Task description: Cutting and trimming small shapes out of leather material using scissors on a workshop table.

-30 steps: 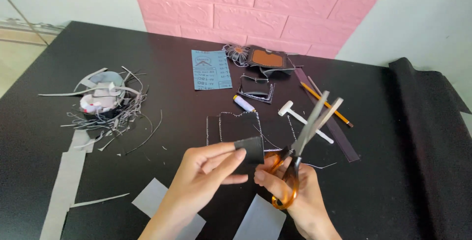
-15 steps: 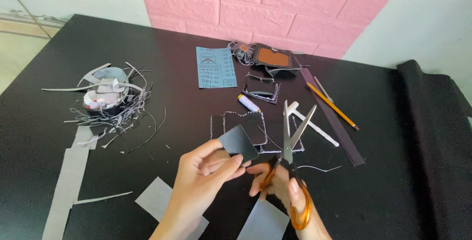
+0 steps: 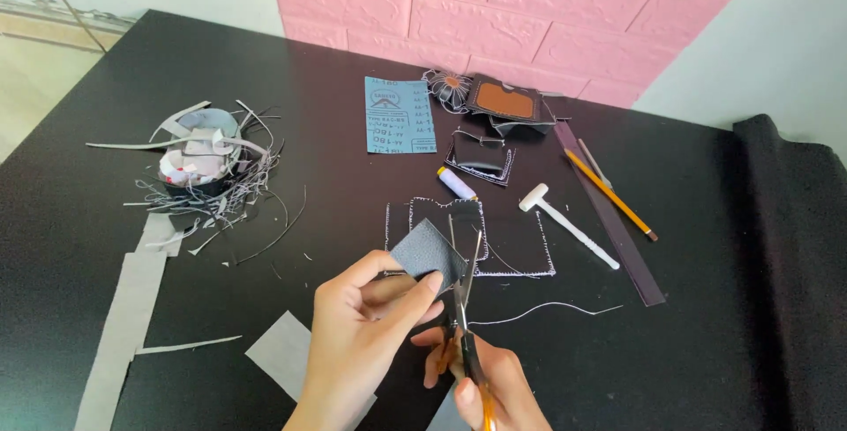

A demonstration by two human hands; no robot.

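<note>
Left hand (image 3: 366, 325) pinches a small dark grey leather square (image 3: 428, 253) above the black bench (image 3: 106, 352), fingers clenched on its lower edge. Right hand (image 3: 481, 378) grips orange-handled scissors (image 3: 463, 307), blades at the patch's 3 o'clock edge. My worry: the thumb sits close, and floppy leather could twist, skewing the cut.

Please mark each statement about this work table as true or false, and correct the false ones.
1. The left hand pinches a small dark grey piece. True.
2. The right hand holds a pencil. False: it holds orange-handled scissors; the pencil lies on the black table.
3. The scissor blades meet the grey piece's edge. True.
4. The pile of scraps lies right of the hands. False: it lies far left.
5. The white mallet is held. False: it lies alone.
</note>
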